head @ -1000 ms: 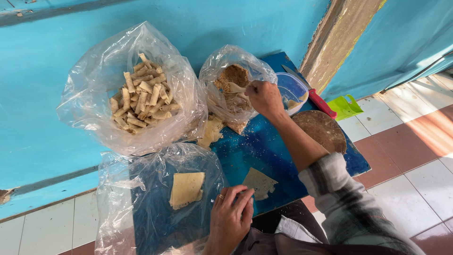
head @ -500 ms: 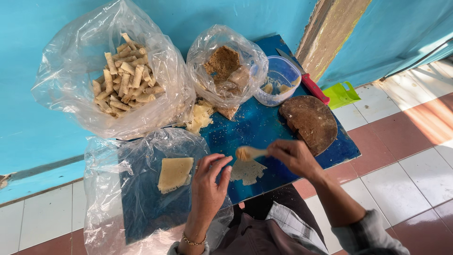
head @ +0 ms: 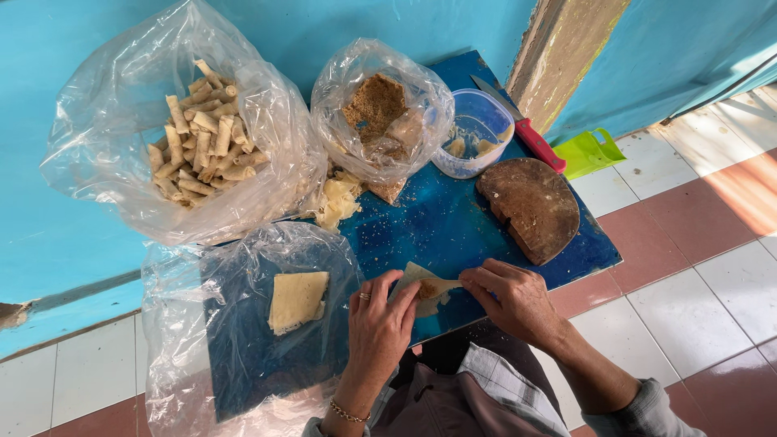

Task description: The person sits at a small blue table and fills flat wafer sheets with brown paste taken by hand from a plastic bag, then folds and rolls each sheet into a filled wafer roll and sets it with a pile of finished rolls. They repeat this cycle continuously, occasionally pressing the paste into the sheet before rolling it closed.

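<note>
While both hands work low on the blue board, a thin pale wrapper with a bit of brown filling lies right between them. The left hand has its fingers curled on the wrapper's left edge and pinches it. The right hand grips the wrapper's right end with its fingertips. So the wrapper touches both hands, just above the left hand's fingers and just left of the right hand.

To the left of the left hand lies a stack of pale wrappers on a clear plastic sheet. Above the right hand sits a round brown slab. Further up from it stand a clear tub and a knife with a red handle. Well above the left hand is a bag of brown crumbs. Far up and to the left is a big bag of rolled sticks.
</note>
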